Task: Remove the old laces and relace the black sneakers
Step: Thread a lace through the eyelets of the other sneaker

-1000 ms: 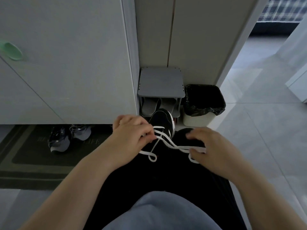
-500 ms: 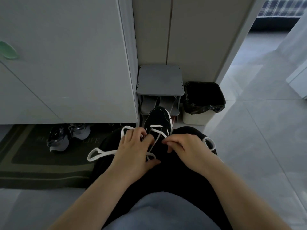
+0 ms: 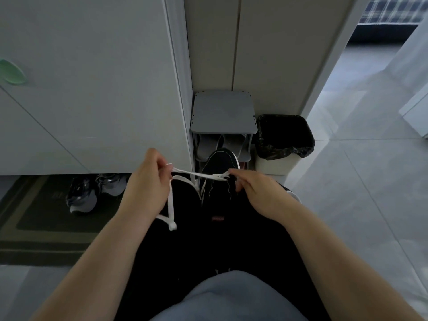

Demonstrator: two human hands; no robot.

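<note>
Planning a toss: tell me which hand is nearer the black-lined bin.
Right. The right hand pinches the white lace just left of the bin; the left hand holds it farther left, past the black sneaker.

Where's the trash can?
In the head view, the trash can stands right of the middle, next to the gray shoe rack on its right side. It is just beyond the toe of the black sneaker.
</note>
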